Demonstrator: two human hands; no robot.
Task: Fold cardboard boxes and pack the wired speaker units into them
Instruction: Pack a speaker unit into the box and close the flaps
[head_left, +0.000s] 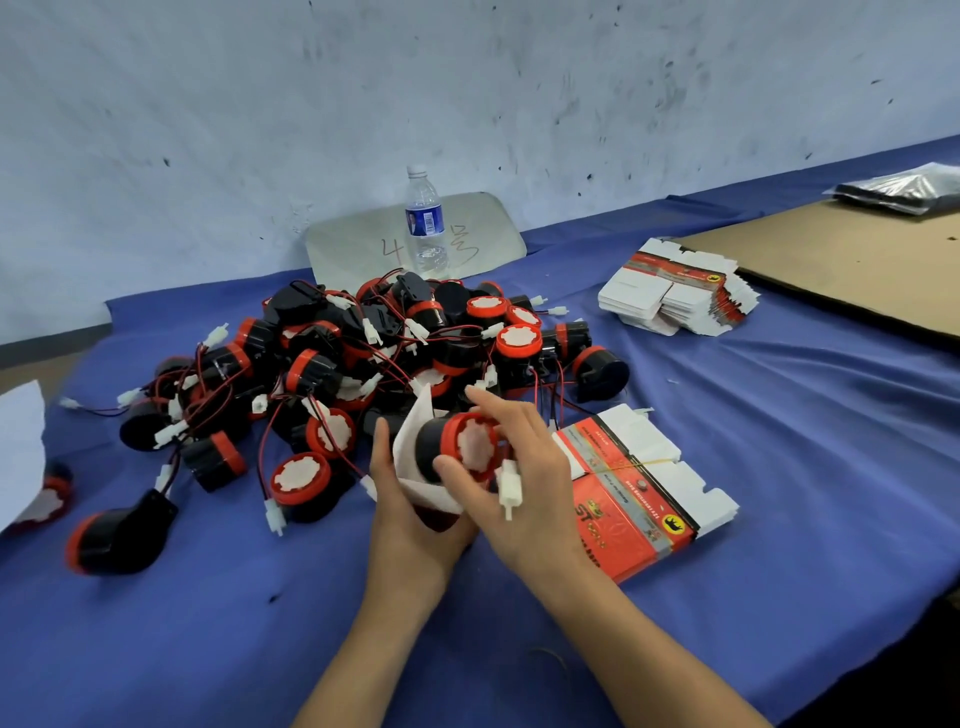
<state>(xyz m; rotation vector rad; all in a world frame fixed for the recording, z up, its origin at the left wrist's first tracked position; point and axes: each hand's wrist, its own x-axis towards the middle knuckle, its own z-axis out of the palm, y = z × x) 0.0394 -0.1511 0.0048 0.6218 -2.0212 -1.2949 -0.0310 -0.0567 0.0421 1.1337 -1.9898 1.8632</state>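
We hold an opened box (415, 467) in our left hand (410, 525), fingers wrapped around it. Our right hand (511, 483) grips a speaker unit (460, 449) at the box mouth, its white connector (509, 486) dangling by the fingers. More units are heaped (363, 358) just beyond both hands; a bundle of flat boxes (639, 499) lies right of our right hand.

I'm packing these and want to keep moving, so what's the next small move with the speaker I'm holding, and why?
Probably push the black and red round speaker unit deeper into the opened white cardboard box and tuck in its white plastic connector. The right hand holds the speaker at the box mouth, the left hand holds the box, and the connector hangs outside.
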